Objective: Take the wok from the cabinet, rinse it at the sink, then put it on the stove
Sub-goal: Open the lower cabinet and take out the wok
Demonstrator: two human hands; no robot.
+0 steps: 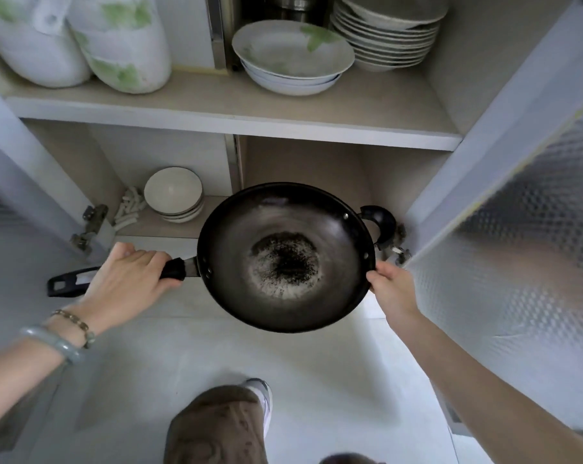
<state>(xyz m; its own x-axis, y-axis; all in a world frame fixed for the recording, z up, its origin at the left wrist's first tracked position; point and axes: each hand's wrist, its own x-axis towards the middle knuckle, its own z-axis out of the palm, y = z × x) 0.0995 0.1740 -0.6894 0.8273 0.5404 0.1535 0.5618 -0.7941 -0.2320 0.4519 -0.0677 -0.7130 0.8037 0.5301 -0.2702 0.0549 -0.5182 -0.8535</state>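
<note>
We grip the wok with our left hand wrapped around its long handle and our right hand pinching the rim. Swinging it out, we risk knocking its loop handle against the cabinet's right door.

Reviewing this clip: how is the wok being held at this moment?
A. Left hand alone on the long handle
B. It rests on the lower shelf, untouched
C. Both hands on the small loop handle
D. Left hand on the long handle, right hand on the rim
D. The left hand grips the wok's long handle while the right hand pinches the rim beside the small loop handle.
</note>
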